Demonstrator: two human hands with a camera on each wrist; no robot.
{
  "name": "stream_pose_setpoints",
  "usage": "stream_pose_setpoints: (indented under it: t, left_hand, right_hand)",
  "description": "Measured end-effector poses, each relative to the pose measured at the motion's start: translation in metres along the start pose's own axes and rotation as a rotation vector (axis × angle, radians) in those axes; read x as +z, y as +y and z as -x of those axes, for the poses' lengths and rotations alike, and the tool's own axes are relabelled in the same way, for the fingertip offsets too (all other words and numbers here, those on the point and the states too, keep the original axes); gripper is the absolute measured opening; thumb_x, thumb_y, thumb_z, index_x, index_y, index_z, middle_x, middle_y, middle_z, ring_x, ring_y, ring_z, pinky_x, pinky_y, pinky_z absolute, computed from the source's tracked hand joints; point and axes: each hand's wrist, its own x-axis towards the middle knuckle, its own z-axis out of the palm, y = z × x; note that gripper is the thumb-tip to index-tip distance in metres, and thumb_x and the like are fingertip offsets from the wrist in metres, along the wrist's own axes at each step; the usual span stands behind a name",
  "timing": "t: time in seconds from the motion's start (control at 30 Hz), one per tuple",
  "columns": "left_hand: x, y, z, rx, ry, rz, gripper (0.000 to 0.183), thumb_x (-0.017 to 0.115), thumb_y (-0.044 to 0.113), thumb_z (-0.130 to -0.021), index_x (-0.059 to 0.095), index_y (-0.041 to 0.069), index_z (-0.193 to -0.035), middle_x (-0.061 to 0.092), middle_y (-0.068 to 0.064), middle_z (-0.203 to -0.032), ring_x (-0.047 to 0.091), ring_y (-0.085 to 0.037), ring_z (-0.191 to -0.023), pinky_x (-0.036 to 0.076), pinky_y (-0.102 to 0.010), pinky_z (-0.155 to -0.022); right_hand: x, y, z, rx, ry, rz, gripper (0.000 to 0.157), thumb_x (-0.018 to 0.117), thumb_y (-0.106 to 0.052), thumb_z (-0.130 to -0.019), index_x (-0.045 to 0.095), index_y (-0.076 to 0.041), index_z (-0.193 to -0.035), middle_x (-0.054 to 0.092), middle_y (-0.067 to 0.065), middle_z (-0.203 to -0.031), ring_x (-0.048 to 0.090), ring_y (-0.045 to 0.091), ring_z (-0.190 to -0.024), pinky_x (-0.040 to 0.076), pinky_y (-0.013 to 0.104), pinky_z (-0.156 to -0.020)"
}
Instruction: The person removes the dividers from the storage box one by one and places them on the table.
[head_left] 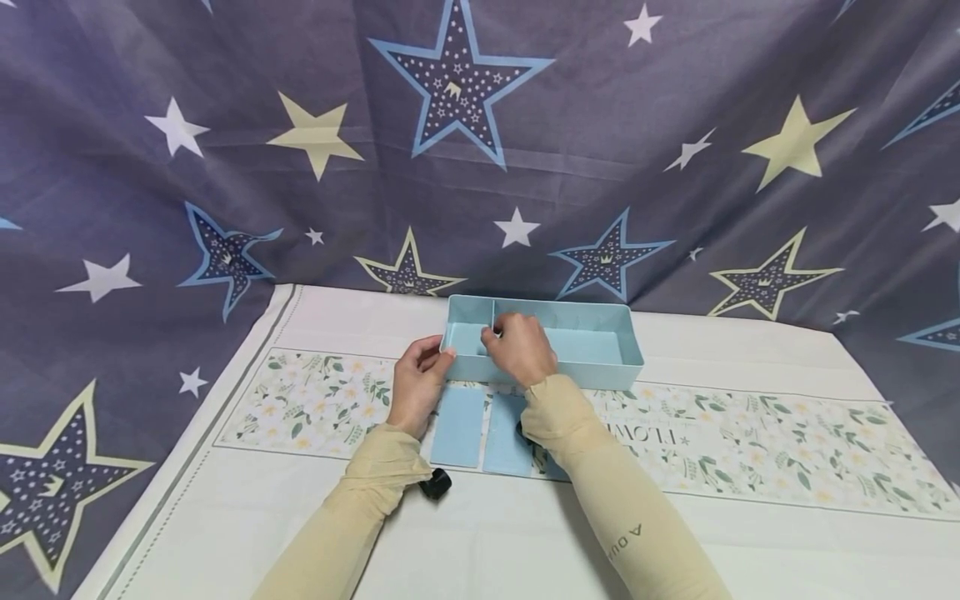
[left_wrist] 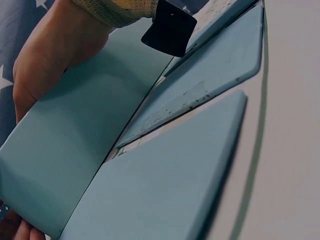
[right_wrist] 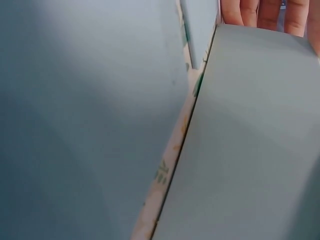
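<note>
A light-blue oblong box (head_left: 596, 375) stands open-topped, with a thin upright divider (head_left: 492, 311) left of its middle. My left hand (head_left: 416, 387) grips the box's left end, thumb at the front rim and fingers round the side. My right hand (head_left: 521, 346) reaches over the front wall, its curled fingers pinching the divider, whose near end they hide. Two flat blue panels (head_left: 457, 427) lie side by side before the box; a third panel (head_left: 555, 468) is partly hidden beneath my right forearm. In the left wrist view, the right hand (left_wrist: 47, 57) bends over the wall.
A white table cover (head_left: 480, 533) with a flowered band (head_left: 315, 408) lies beneath everything. Behind the box hangs a dark star-patterned cloth (head_left: 465, 200), close to its back wall. Small black cameras (head_left: 436, 483) sit at both wrists.
</note>
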Motion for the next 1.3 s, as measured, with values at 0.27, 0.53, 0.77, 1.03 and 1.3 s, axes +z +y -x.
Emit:
stream_pose_setpoints:
  t: [0.27,0.53,0.77,1.03,1.3]
  left_hand:
    - [-0.0009,-0.0014,0.0,0.004,0.001,0.006,0.033,0.067,0.022,-0.091,0.06,0.012,-0.121,0.058,-0.007,-0.12,0.058,-0.019,-0.109,0.047,-0.037,-0.093]
    - [0.0005,-0.0022,-0.0007,0.016,-0.001,0.008,0.033,0.067,0.022,-0.091,0.06,0.012,-0.121,0.059,-0.008,-0.12,0.058,-0.02,-0.108,0.047,-0.038,-0.092]
    - [-0.0004,-0.0014,-0.0002,0.012,-0.006,0.015,0.033,0.067,0.021,-0.091,0.06,0.011,-0.122,0.058,-0.007,-0.12,0.058,-0.019,-0.108,0.047,-0.037,-0.092]
    - [-0.0009,-0.0015,-0.0005,0.011,-0.004,0.015,0.033,0.067,0.021,-0.091,0.06,0.011,-0.122,0.058,-0.007,-0.12,0.058,-0.019,-0.108,0.047,-0.037,-0.092]
    - [-0.0007,-0.0011,-0.0005,0.01,-0.006,0.007,0.034,0.067,0.022,-0.091,0.059,0.011,-0.122,0.058,-0.007,-0.121,0.058,-0.019,-0.109,0.047,-0.036,-0.092]
  right_hand:
    - [0.0011,-0.0004,0.0004,0.002,0.009,0.001,0.023,0.059,-0.024,-0.092,0.067,-0.014,-0.073,0.057,-0.001,-0.061,0.05,0.016,-0.054,0.039,0.031,-0.047]
    - [0.0007,0.0002,0.0013,0.016,0.031,0.005,0.021,0.059,-0.025,-0.091,0.069,-0.014,-0.076,0.059,-0.002,-0.065,0.052,0.016,-0.056,0.04,0.032,-0.048]
    - [0.0009,-0.0002,0.002,0.005,0.052,0.016,0.022,0.059,-0.023,-0.09,0.068,-0.014,-0.072,0.057,-0.001,-0.061,0.05,0.016,-0.053,0.039,0.033,-0.048]
    - [0.0026,-0.0003,0.0016,0.003,0.092,0.015,0.019,0.059,-0.021,-0.088,0.069,-0.014,-0.073,0.058,-0.002,-0.062,0.051,0.016,-0.054,0.041,0.034,-0.049]
    - [0.0019,-0.0003,0.0016,0.023,0.12,-0.016,0.017,0.06,-0.023,-0.088,0.072,-0.015,-0.079,0.06,-0.002,-0.065,0.052,0.016,-0.055,0.043,0.035,-0.052]
